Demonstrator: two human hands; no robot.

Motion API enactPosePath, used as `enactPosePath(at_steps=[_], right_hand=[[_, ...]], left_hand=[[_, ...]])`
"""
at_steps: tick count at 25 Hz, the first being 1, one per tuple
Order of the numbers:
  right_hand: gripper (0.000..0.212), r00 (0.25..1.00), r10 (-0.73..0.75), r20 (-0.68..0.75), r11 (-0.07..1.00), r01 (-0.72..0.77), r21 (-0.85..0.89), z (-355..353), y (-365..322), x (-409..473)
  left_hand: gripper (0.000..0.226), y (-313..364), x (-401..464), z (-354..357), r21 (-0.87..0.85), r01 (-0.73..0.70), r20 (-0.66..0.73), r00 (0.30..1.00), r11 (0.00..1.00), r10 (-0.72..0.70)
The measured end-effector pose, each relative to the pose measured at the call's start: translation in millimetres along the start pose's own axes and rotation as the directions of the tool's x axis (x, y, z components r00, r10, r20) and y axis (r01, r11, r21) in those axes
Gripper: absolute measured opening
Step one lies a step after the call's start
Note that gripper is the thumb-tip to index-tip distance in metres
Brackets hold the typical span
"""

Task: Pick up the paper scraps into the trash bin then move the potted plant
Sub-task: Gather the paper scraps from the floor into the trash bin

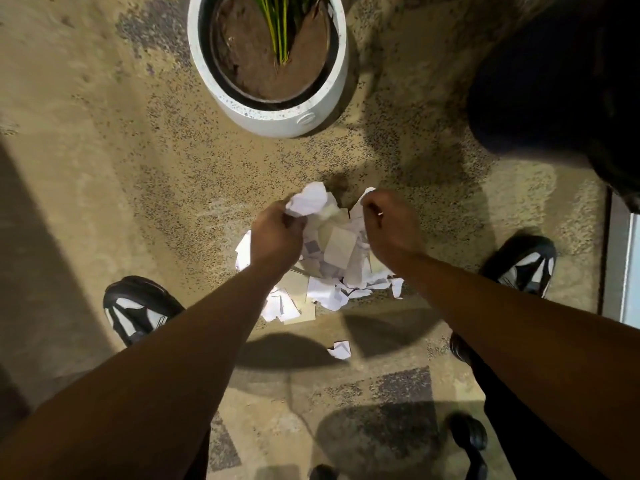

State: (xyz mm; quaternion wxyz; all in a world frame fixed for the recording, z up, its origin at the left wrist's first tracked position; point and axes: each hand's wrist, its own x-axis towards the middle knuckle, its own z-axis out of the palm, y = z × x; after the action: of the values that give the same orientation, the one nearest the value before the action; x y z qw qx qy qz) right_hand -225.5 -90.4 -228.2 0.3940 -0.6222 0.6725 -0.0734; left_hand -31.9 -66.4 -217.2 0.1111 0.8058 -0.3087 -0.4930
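A heap of white and cream paper scraps (pixel 337 258) lies on the speckled tan floor between my feet. My left hand (pixel 277 233) is closed on a crumpled white wad at the heap's upper left. My right hand (pixel 389 226) is closed on scraps at the heap's upper right. One small scrap (pixel 340 349) lies apart, nearer to me. The potted plant (pixel 268 60), a white round pot with brown soil and green stems, stands on the floor beyond the heap. The trash bin (pixel 554 74), dark and round, sits at the upper right.
My black-and-white shoes stand at the left (pixel 136 310) and right (pixel 523 265) of the heap. A pale panel or door edge (pixel 620 265) runs along the right side. Dark chair-like parts (pixel 467 434) show at the bottom right.
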Motion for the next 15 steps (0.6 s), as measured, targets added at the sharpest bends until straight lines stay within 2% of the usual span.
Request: enactPosePath(at_steps=[1, 3, 5, 6, 8, 10, 12, 15], right_hand=[[0.014, 0.996, 0.056, -0.07, 0.997, -0.051, 0.064, -6.5, -0.3, 3.1], [0.015, 0.978, 0.18, -0.108, 0.978, -0.166, 0.124, -15.3, 4.4, 2.9], [0.025, 0.974, 0.227, -0.01, 0.973, -0.228, -0.03, -18.1, 12.9, -3.4], [0.039, 0.968, 0.24, 0.071, 0.961, -0.227, -0.158, -16.0, 15.7, -9.1], [0.072, 0.934, 0.266, 0.237, 0.936, -0.191, -0.295, -5.5, 14.6, -22.8], [0.088, 0.914, 0.232, 0.334, 0.957, -0.154, -0.245, 15.5, 3.1, -37.5], [0.084, 0.932, 0.177, 0.316, 0.973, -0.117, -0.198, 37.4, -7.6, -48.2], [0.068, 0.948, 0.15, 0.28, 0.983, -0.112, -0.147, 55.4, -16.0, -46.6]], left_hand=[[0.017, -4.5, -0.5, -6.0, -0.011, -0.019, -0.037, 0.999, 1.0, 0.018], [0.018, -17.0, -6.7, -14.7, 0.118, -0.077, -0.107, 0.99, 0.99, 0.089], [0.037, -33.0, -12.7, -15.8, 0.281, -0.081, -0.189, 0.972, 0.956, 0.138], [0.054, -39.0, -14.3, -14.4, 0.29, -0.024, -0.237, 0.967, 0.957, 0.096], [0.09, -51.5, -14.2, -9.2, 0.147, 0.198, -0.253, 0.955, 0.969, -0.157], [0.11, -61.5, -15.0, -1.9, -0.038, 0.419, -0.152, 0.895, 0.907, -0.419], [0.112, -65.7, -18.6, 3.6, -0.132, 0.494, -0.084, 0.858, 0.859, -0.507], [0.102, -61.0, -20.4, 4.9, -0.224, 0.461, -0.031, 0.877, 0.859, -0.479]])
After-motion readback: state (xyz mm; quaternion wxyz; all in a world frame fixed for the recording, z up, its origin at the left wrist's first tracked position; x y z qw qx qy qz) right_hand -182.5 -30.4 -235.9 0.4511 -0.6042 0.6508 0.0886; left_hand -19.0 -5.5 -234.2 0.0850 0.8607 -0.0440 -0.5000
